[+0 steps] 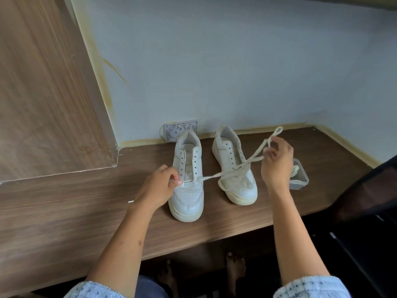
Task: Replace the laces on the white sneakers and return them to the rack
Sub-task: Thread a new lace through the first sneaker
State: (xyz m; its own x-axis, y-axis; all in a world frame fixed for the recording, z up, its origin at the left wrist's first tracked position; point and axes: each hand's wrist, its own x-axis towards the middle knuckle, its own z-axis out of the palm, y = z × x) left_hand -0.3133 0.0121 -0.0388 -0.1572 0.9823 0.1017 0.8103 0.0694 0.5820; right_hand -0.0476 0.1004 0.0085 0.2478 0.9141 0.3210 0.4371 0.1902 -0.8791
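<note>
Two white sneakers stand side by side on a brown wooden desk (64, 211), toes toward the near edge and heels toward the far wall, as a person threads a fresh lace through the left sneaker (188, 179). The left hand (158, 186) rests against that shoe's left side, thumb and forefinger pinching one lace end just beside the lowest eyelet. From the opposite eyelet the white lace (234, 168) runs right and away, crossing over the toe and tongue of the right sneaker (235, 166), whose eyelets look empty, and rises to the right hand (277, 164), which is lifted above the desk with its fingers curled round a loop of the slack.

The lace's long axis therefore lies nearly crosswise to the shoe being laced, stretched between the two hands. The left hand is far nearer the eyelets, so it appears best placed to guide the next pass, while the right hand feeds slack. The lacing looks to have barely begun, with only the bottom row filled.

A small clear plastic box (299, 177) sits near the right hand, holding what may be another lace. No rack is in view.
</note>
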